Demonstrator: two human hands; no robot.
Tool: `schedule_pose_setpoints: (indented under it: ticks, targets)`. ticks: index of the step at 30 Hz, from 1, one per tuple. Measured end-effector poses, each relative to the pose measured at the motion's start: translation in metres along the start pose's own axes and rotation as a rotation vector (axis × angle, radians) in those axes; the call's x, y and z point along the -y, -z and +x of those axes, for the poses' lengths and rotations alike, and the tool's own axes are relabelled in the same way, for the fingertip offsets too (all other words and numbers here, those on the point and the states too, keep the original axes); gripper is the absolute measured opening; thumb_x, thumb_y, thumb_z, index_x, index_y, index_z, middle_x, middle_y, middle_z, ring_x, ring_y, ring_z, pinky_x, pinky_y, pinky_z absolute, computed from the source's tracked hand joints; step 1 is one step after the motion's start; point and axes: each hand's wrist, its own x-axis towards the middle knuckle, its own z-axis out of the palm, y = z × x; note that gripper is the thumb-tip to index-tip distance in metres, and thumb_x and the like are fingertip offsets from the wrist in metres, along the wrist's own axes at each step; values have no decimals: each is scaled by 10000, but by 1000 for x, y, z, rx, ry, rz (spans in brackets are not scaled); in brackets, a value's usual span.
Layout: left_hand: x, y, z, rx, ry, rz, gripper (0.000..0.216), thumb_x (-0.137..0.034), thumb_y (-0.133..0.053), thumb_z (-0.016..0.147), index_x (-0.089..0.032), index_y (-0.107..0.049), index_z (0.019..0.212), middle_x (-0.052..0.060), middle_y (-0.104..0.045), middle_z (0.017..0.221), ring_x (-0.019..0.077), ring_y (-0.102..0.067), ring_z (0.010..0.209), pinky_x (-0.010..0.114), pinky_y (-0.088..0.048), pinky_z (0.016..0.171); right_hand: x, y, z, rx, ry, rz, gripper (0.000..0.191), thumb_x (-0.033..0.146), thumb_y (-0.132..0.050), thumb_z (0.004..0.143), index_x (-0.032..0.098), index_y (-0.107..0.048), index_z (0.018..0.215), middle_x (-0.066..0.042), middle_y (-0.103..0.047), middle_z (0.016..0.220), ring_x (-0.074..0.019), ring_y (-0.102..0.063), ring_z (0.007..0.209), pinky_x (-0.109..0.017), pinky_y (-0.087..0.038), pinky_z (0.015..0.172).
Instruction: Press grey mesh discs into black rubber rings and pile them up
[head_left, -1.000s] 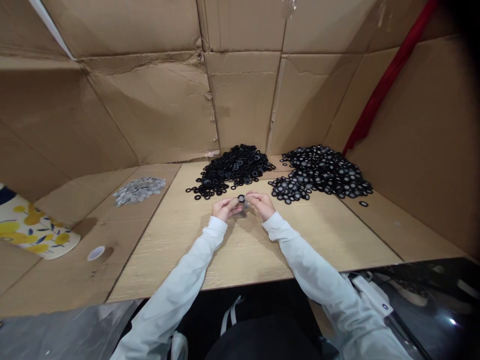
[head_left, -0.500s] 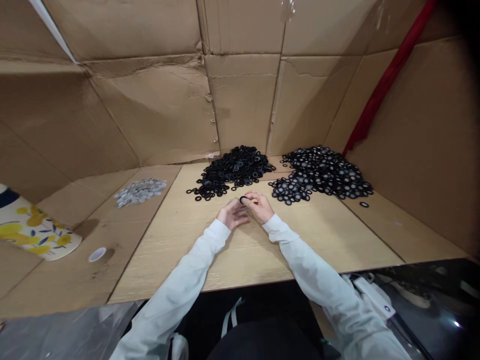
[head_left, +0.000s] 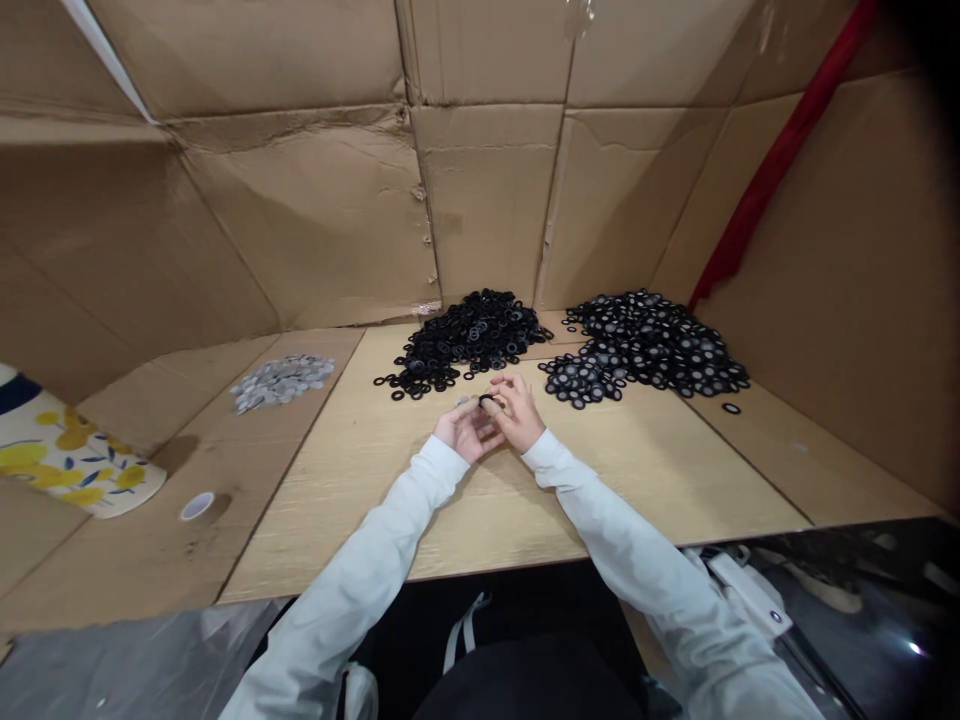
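cardboard lining: flattened brown cardboard (head_left: pixel 487 205) covers the back and sides, creased and taped at the seams; it looks set up to keep small parts from rolling away.
work surface: pale wood-grain board (head_left: pixel 390 510) on a cardboard base, with all the piles within easy reach of both hands.
red cloth strip (head_left: pixel 780 150): runs up the right wall; its top end is cut off by the frame.
floral item (head_left: pixel 64 455): yellow-and-blue patterned, lying at far left, partly out of frame; what it is cannot be told.
plastic sheet (head_left: pixel 127 670): translucent, along the lower front edge.
assembled pile (head_left: pixel 645 345): black rings with grey centres, at right of the board, probably kept apart from the loose parts.
black ring pile (head_left: pixel 469 335): plain black rings, back centre, spread at its front edge.
grey disc pile (head_left: pixel 281 383): small flat discs on the left, in easy reach of the left hand.
left hand (head_left: pixel 469 432): fingers curled inward, narrow; a small grey item shows by the fingertips, but whether it is held cannot be told.
right hand (head_left: pixel 519 413): narrow pinch on the held black ring (head_left: pixel 487 400), which sits between the hands, just in front of the piles.
hidden: the fingers cover most of the ring, so whether a disc sits inside cannot be told.
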Motion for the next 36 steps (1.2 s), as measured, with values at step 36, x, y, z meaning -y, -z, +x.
schedule_pose_setpoints:
  ticks: [36]
  targets:
    - [-56, 68, 20, -831, -649, 1557, 233, -295, -440, 735, -144, -614, 769, 127, -623, 859, 246, -544, 901, 337, -371, 806, -40, 0, 8, 417, 49, -483, 263, 258, -444, 757, 229, -590, 973, -62, -543, 1055, -234, -400, 974, -382, -331, 762]
